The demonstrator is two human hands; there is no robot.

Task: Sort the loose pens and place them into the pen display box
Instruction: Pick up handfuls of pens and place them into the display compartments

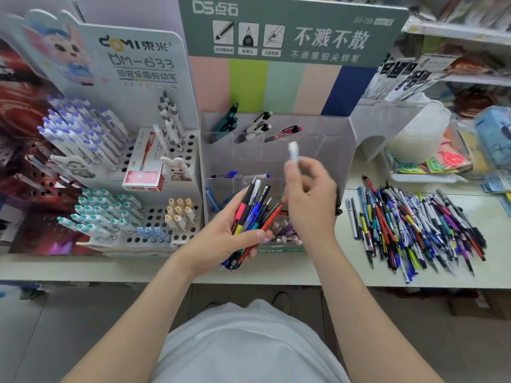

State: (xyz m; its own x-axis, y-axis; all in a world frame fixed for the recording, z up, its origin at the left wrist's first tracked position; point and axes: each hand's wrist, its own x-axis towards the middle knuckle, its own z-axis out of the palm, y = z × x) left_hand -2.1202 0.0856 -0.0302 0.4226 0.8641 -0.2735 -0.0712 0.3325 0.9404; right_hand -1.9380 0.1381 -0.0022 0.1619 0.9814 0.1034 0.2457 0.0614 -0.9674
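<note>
While the left hand (229, 239) grips a fanned bundle of pens (253, 208) (fingers curled under, thumb clamped across the barrels), the right hand (309, 200) pinches a single white pen (293, 150) between thumb and fingertips, other fingers loosely curled. White pen is upright, motion-blurred, with purple marks on it; can't tell more than that.

Both hands hover over the pen display box (326, 145), a clear acrylic box with compartments, sitting on the white counter (345, 272).
- Back row, left to right: teal pens (226, 123), black-and-white pens (257, 125), one red-and-black pen (284, 132). Rightmost back cells show no pens.
- Middle row: blue-capped pens (237, 175) lying across.
- Front row: purple pens (284, 230), mostly hidden.

Obstructions: the bundle and both hands cover most of the front and middle compartments, so contents there are only partly readable. Right hand sits in front of the box centre. Dark bead bracelet (338, 205) on the right wrist.

Loose pens (414, 228) sit in a mixed pile on the counter, right of the box, apart from it. Colours are mixed: blue, black, red, yellow, purple.

Surroundings:
- Green header card (290, 31) stands behind the box, pastel striped panel under it.
- DOMI display stand (143, 59) just left of the box, holed tiers holding purple-, teal- and yellow-capped pens.
- Red pen carton (145, 164) resting on that stand.
- Stack of clear tubs (417, 128) right of the box, behind the pile.
- Shelving with packaged goods far right, too blurred to identify.
</note>
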